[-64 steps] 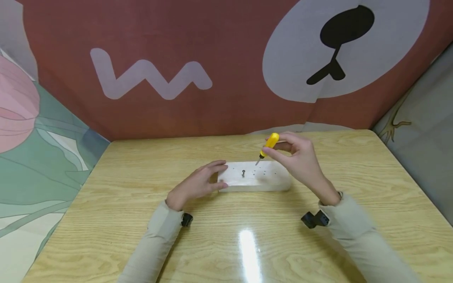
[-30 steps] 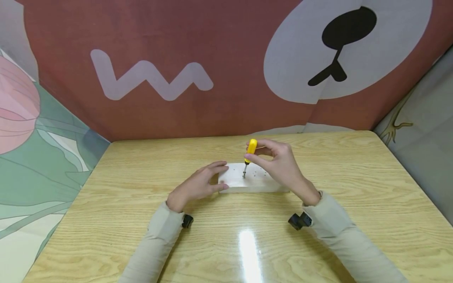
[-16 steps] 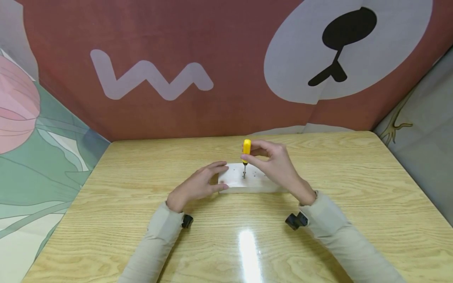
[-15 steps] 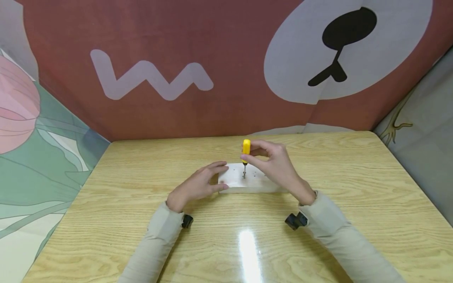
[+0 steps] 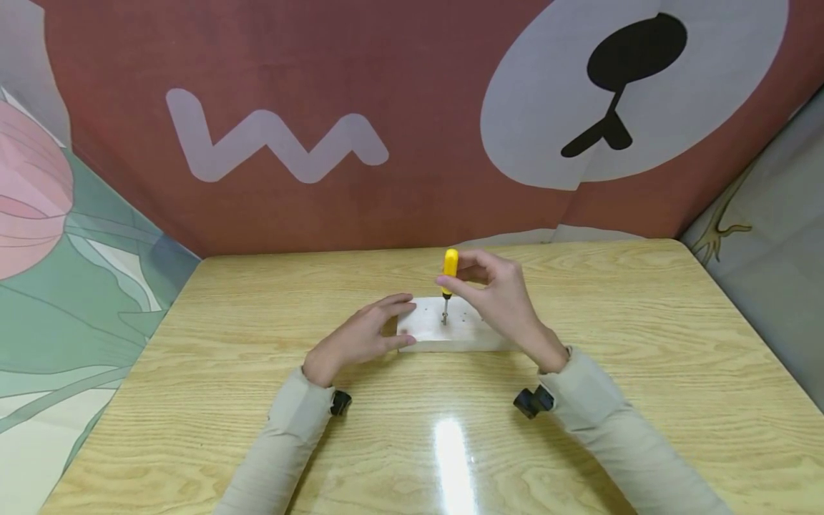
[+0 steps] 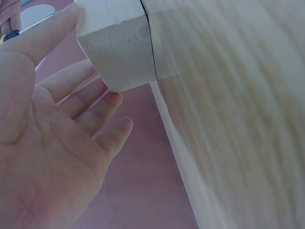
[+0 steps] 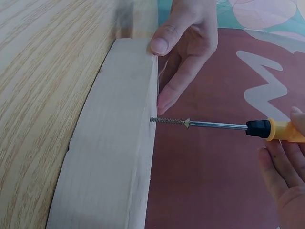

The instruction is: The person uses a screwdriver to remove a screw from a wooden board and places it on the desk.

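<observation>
Head view: screwdriver (image 5: 449, 270) upright in right hand (image 5: 498, 300) grip, tip on screw (image 5: 443, 316).

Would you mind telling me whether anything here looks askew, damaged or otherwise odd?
Nothing stands out. The screw stands square to the wooden block, mostly proud of it, with the screwdriver in line. The left hand steadies the block's end; the right hand pinches the handle.
</observation>
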`<state>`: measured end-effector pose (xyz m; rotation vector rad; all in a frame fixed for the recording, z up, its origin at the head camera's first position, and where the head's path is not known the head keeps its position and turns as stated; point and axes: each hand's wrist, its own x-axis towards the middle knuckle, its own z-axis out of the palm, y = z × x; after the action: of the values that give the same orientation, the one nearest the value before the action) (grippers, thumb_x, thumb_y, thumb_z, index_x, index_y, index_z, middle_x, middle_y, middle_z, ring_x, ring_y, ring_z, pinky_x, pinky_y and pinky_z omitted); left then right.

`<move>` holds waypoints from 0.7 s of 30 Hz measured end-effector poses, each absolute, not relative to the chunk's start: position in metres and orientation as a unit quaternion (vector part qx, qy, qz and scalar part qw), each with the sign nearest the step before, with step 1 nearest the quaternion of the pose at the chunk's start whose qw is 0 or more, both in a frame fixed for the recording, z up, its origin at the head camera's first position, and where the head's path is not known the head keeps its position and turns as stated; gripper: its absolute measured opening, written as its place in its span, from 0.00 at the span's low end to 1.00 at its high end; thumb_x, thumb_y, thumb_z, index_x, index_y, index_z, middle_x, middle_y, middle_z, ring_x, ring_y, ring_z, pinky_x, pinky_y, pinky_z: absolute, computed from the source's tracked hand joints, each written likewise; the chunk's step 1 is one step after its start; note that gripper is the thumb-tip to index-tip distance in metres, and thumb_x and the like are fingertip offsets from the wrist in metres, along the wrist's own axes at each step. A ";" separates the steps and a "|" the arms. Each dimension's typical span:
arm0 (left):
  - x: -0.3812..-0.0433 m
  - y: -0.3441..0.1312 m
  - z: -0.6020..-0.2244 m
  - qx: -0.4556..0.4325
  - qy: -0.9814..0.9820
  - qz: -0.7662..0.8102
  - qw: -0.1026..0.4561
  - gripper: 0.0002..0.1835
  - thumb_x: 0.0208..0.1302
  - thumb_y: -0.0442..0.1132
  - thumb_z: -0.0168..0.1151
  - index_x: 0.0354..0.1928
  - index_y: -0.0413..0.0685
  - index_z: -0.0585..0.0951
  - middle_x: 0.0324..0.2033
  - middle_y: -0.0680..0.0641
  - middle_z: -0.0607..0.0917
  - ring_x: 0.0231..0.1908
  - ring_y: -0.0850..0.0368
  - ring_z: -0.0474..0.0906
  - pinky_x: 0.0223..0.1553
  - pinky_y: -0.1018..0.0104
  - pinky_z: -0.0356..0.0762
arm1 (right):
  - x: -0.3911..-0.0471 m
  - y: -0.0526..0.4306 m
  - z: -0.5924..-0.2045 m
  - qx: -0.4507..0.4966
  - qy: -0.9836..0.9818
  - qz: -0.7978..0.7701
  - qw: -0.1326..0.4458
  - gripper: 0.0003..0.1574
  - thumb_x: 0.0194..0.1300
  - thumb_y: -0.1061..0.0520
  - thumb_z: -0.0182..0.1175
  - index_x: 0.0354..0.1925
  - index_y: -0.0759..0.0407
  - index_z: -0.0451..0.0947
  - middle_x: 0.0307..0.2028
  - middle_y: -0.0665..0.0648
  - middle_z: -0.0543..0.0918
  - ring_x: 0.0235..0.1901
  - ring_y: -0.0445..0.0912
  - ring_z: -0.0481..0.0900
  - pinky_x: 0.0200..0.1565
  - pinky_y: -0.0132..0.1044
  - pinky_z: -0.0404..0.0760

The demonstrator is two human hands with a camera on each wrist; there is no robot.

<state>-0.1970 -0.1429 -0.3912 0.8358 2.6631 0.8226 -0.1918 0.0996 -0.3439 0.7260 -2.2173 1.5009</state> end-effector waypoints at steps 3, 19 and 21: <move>-0.197 -0.143 -0.392 0.289 0.909 0.279 0.115 0.35 0.68 0.52 0.62 0.72 0.44 0.68 0.75 0.44 0.62 0.75 0.47 0.57 0.74 0.48 0.59 | -0.192 0.099 -0.344 0.261 -0.789 0.525 0.187 0.17 0.57 0.62 0.72 0.46 0.64 0.84 0.36 0.59 0.89 0.34 0.49 0.90 0.40 0.29 0.86; -0.197 -0.143 -0.390 0.287 0.908 0.284 0.115 0.35 0.68 0.52 0.63 0.72 0.45 0.68 0.76 0.45 0.62 0.74 0.47 0.60 0.73 0.48 0.63 | -0.190 0.101 -0.341 0.279 -0.798 0.520 0.126 0.23 0.65 0.65 0.65 0.58 0.64 0.78 0.45 0.63 0.89 0.42 0.53 0.89 0.43 0.33 0.87; -0.197 -0.143 -0.391 0.288 0.907 0.284 0.115 0.35 0.68 0.52 0.63 0.72 0.44 0.68 0.76 0.44 0.62 0.74 0.47 0.59 0.73 0.48 0.63 | -0.190 0.100 -0.341 0.278 -0.794 0.527 0.124 0.21 0.65 0.65 0.65 0.56 0.65 0.77 0.45 0.63 0.88 0.43 0.53 0.89 0.44 0.32 0.87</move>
<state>-0.1967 -0.1432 -0.3908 0.8426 2.6588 0.8331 -0.1898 0.0997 -0.3410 0.8101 -2.3141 1.5364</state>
